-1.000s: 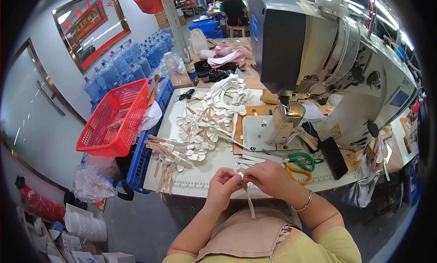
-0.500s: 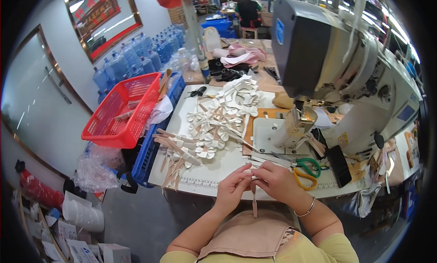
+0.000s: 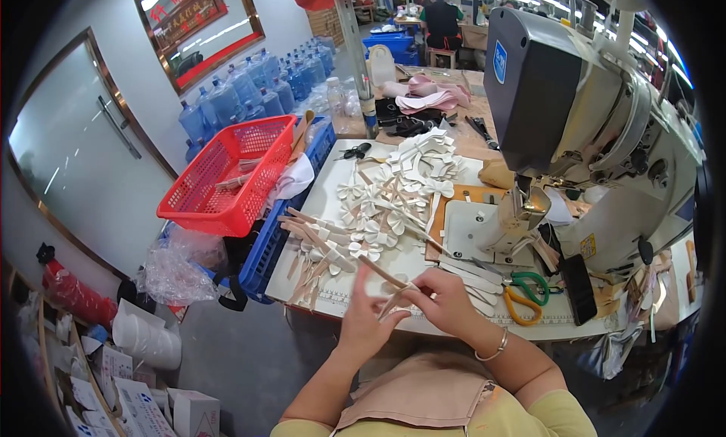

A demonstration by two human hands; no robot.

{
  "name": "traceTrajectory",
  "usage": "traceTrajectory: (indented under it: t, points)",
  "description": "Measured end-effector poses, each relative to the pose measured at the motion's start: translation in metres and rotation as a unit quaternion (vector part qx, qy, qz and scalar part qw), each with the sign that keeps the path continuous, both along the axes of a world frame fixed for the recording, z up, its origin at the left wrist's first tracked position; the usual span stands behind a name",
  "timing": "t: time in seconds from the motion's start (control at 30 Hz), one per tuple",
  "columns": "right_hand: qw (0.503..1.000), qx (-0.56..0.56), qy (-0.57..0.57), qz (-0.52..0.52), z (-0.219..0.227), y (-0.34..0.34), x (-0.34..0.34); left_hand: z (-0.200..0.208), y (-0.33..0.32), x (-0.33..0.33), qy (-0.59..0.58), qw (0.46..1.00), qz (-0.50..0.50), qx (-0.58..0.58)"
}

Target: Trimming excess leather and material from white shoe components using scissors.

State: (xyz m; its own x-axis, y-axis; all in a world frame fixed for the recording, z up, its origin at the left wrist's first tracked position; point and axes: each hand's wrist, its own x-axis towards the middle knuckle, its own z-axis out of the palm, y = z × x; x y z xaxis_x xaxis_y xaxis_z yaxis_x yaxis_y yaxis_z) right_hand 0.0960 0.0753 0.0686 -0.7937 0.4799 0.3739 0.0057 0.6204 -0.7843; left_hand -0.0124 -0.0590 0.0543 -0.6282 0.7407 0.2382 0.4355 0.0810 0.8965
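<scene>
My right hand [image 3: 442, 297] pinches a narrow beige strap [image 3: 382, 273] at a small white piece [image 3: 409, 287] near the table's front edge. One end of the strap points up and left. My left hand [image 3: 364, 316] is around the strap's lower part, its index finger stretched up near the other end and its thumb turned toward my right hand; the fingers are slightly blurred. Just beyond lie a heap of white bow-shaped pieces [image 3: 393, 219] and a bundle of beige straps [image 3: 311, 236]. White strips [image 3: 470, 282] lie beside my right hand.
A sewing machine [image 3: 560, 96] stands at the right. Near its base are scissors with green and yellow handles [image 3: 525, 304] and a black phone [image 3: 578, 289]. A red basket [image 3: 208, 219] rests on a blue crate [image 3: 261, 263] at the left. A person [image 3: 441, 21] sits far back.
The strap has swung from hanging below my hands to pointing up and left. My left hand has moved apart from my right and spread its fingers. The view has shifted slightly.
</scene>
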Motion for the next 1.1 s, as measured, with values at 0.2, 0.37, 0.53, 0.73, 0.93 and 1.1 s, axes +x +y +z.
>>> traceTrajectory:
  t: [0.2, 0.37, 0.53, 0.73, 0.93, 1.1]
  points:
    - [0.999, -0.019, -0.009, -0.041, -0.001, 0.023, 0.020, -0.016, -0.006, -0.088, 0.126, 0.986, 0.113, 0.004]
    - [0.962, 0.180, -0.144, -0.143, -0.021, 0.048, 0.061, -0.033, -0.002, -0.123, 0.366, 0.865, 0.244, -0.242]
    - [0.946, 0.240, -0.159, -0.151, -0.042, 0.044, 0.068, -0.040, 0.018, -0.117, 0.318, 0.870, 0.372, -0.054]
    - [0.940, 0.252, -0.161, -0.164, -0.038, 0.043, 0.064, -0.017, 0.082, -0.071, 0.427, 0.886, 0.176, 0.041]
    - [0.976, 0.109, -0.032, -0.188, -0.029, 0.054, 0.077, 0.000, 0.068, -0.093, 0.338, 0.893, 0.258, 0.149]
    - [0.972, -0.026, 0.035, -0.229, -0.017, 0.063, 0.082, 0.060, 0.009, -0.096, 0.318, 0.811, 0.403, 0.282]
